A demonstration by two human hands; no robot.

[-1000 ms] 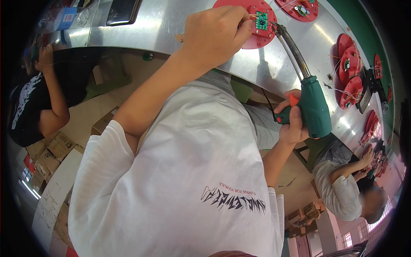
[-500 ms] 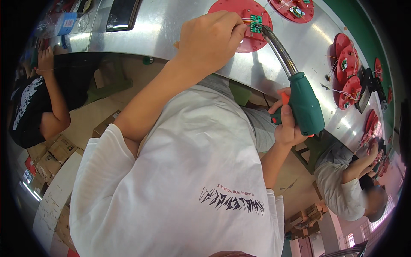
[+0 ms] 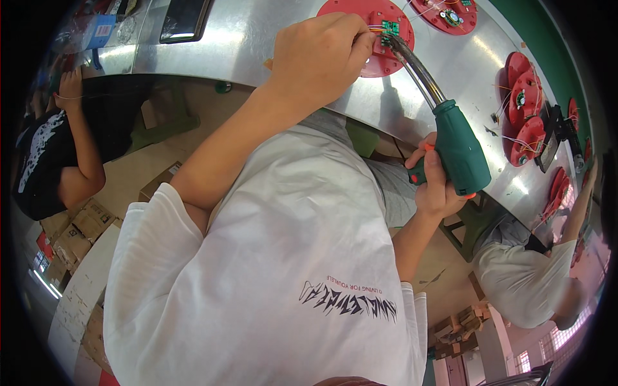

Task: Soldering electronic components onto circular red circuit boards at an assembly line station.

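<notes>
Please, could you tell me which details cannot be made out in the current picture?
Head view: the exact grip of the left hand on the thin wires; the hand itself hides most of its fingertips.
Head view: whether the tip of the soldering gun touches the green board; too small.
Head view: the far rim of the red disc; cut off by the upper edge.

A head-worn fisheye camera is looking steeply down from close above, the shirt [image 3: 270,257] filling the near middle. The bench [image 3: 241,51] is bending across the far side and around to the right.
</notes>
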